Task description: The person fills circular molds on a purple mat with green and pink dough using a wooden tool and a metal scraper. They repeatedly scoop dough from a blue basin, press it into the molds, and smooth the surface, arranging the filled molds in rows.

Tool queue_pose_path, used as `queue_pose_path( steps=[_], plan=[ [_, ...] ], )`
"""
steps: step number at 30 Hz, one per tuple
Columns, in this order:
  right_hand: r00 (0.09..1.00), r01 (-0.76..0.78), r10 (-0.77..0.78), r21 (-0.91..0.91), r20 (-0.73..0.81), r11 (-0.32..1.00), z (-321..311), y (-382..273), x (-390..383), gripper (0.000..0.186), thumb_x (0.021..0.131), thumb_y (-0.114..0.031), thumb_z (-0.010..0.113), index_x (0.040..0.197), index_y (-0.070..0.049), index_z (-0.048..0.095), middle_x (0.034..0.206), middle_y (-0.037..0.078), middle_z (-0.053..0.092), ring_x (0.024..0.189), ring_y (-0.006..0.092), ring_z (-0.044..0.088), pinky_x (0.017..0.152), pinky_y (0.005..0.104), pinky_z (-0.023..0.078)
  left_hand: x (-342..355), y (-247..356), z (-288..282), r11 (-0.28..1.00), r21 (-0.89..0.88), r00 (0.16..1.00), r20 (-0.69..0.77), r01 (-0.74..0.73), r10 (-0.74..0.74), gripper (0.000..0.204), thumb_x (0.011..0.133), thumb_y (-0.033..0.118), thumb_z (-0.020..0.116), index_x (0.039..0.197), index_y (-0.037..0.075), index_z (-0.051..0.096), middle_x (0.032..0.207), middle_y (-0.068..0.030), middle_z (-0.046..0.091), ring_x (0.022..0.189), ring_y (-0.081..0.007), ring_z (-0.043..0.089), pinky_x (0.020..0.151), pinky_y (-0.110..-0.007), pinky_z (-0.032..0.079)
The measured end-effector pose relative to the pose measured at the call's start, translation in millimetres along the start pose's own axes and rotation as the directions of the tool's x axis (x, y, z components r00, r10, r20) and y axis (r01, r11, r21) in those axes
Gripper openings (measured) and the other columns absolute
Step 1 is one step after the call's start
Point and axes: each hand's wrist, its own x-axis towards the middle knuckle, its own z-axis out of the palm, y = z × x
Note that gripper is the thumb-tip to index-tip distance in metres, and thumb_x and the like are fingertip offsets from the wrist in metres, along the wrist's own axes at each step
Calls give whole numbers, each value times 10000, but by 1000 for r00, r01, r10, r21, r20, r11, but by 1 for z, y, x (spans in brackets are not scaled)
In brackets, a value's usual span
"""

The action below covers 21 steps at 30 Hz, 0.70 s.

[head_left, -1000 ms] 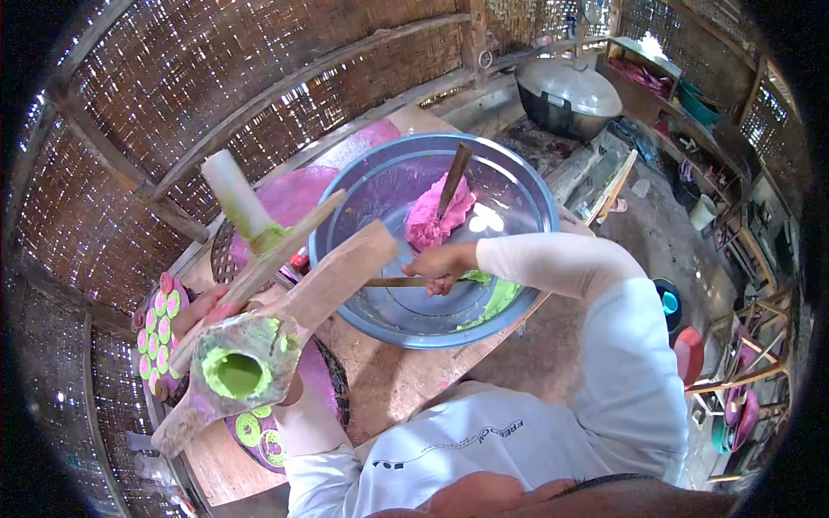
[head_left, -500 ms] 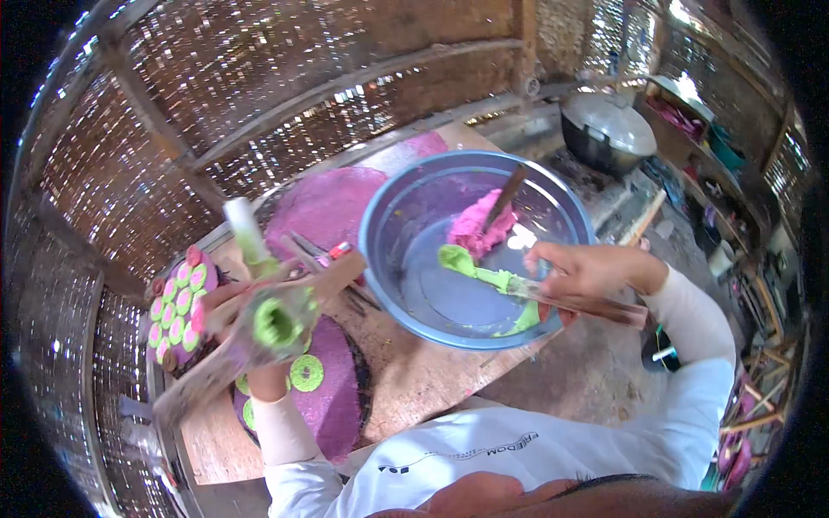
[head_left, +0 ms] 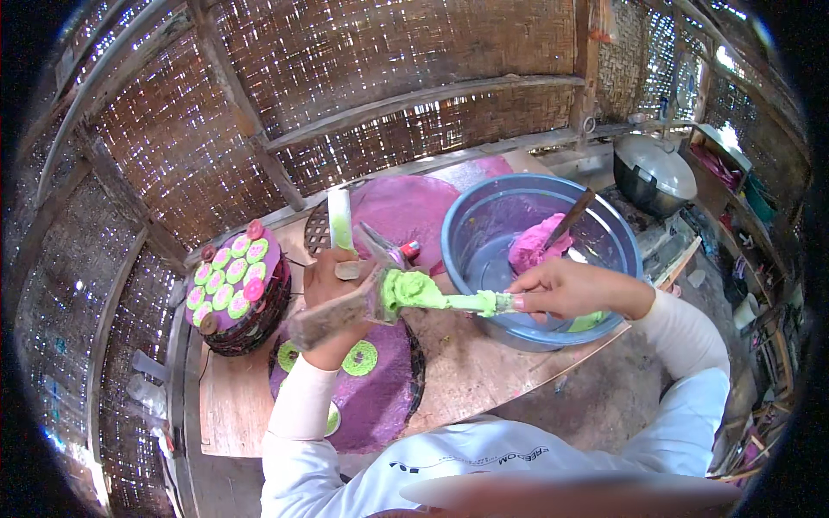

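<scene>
My left hand (head_left: pixel 325 283) is closed round a wooden press (head_left: pixel 332 318) with a short clear-walled chamber. A lump of soft green dough (head_left: pixel 410 292) sits at the chamber's mouth. In my right hand (head_left: pixel 566 289) is a spatula (head_left: pixel 471 302) smeared with the same dough, its loaded end touching that lump. Beside my left hand a pale tube (head_left: pixel 339 216) with green smears stands up. Under the right forearm's reach, a blue basin (head_left: pixel 471 233) holds pink dough (head_left: pixel 534 248) with a dark stick (head_left: pixel 573 216) in it. Below the press lie green rings (head_left: pixel 360 357) on a purple round mat (head_left: pixel 376 406).
At the left stands a stack of round trays (head_left: pixel 246 332) topped with pink-and-green discs (head_left: pixel 235 271). A pink round sheet (head_left: pixel 401 203) lies behind my hands on the wooden table (head_left: pixel 237 401). A lidded pot (head_left: pixel 652 177) stands at the back right, woven walls beyond.
The spatula has moved left from over the basin, bringing its green dough to the press's mouth. The press has turned and shifted right, and the whole view has swung left.
</scene>
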Motion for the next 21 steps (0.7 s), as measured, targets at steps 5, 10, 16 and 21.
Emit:
queue_pose_path(
  steps=[5,10,16,21],
  plan=[
    [971,221,-238,-430,15,875,4,-15,48,247,846,-238,513,1001,-74,613,625,36,579,493,123,515,466,304,408,-3,-9,-6,963,148,974,53,-225,220,282,610,245,696,858,156,597,772,-39,477,737,-242,498,628,-344,362],
    [790,29,-571,-918,-222,396,84,-61,69,148,748,-140,514,840,-41,574,642,75,581,542,224,585,477,347,453,-1,-3,-7,986,160,980,187,39,-69,299,598,268,686,815,101,567,786,-96,522,728,-304,524,656,-400,392],
    [596,-22,-765,-958,-243,287,109,-48,41,267,722,-107,550,980,-37,547,611,42,504,511,183,551,411,312,423,-2,-33,-28,983,180,991,135,-21,-4,305,635,311,665,790,65,571,798,-134,543,722,-335,533,628,-428,418],
    [496,47,-688,-775,-529,630,106,-36,35,217,790,-167,592,982,-66,594,688,100,575,519,261,575,443,339,436,-19,-47,-21,959,37,959,-64,280,-277,327,637,294,698,859,85,578,857,-100,582,774,-276,570,635,-358,462]
  ],
)
